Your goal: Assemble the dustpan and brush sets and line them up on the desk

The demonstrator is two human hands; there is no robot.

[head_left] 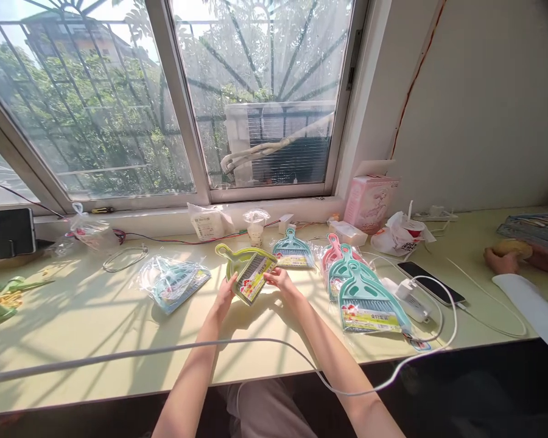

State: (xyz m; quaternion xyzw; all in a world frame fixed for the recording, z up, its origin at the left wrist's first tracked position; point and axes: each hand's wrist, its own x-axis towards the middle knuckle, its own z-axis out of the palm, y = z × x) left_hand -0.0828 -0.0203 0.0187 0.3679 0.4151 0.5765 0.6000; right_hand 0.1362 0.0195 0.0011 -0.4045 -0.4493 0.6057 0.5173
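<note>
A green mini dustpan and brush set [248, 271] with a printed label is held above the table, tilted. My left hand [227, 291] grips its left edge, and my right hand [281, 281] pinches its right side near the label. Behind it lies a teal dustpan set [293, 250]. To the right, several sets overlap in a pile, with a teal one [368, 298] on top and a pink one [332, 246] farther back. Left of my hands, teal sets in clear plastic wrap [176, 283] rest on the table.
A white cable [274, 340] crosses in front of my forearms. Along the window sill stand a plastic cup [256, 230] and a pink box [369, 204]. A phone [432, 283] and a power strip [408, 301] lie right. Another person's hand [502, 261] holds something round at the far right.
</note>
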